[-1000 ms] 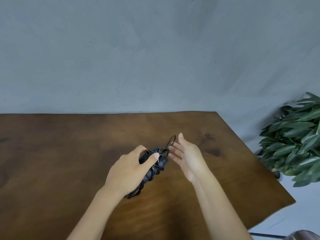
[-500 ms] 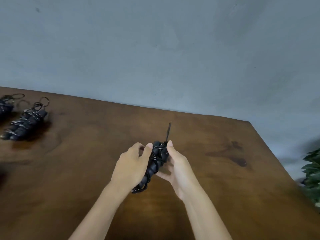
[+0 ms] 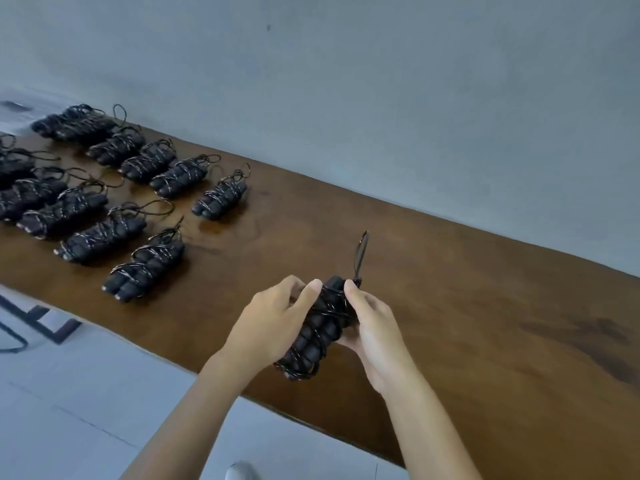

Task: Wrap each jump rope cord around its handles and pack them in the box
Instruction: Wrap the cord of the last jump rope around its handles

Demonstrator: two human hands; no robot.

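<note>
Both hands grip one wrapped jump rope (image 3: 320, 329) above the wooden table (image 3: 485, 323): left hand (image 3: 268, 323) and right hand (image 3: 375, 332) curl around it; wrapped bundles (image 3: 145, 268) lie left of it

I seem to be in a plain workroom: bare grey wall (image 3: 381, 98) behind my long wooden bench (image 3: 485, 306), pale tiled floor (image 3: 86, 410) below it, rows of wrapped ropes (image 3: 145, 265) on it.

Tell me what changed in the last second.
The right hand, open beside the bundle a second ago, closed its grip on it. The view swung left, bringing rows of wrapped ropes on the table into sight. The left hand kept hold, and the cord loop still sticks up.
</note>
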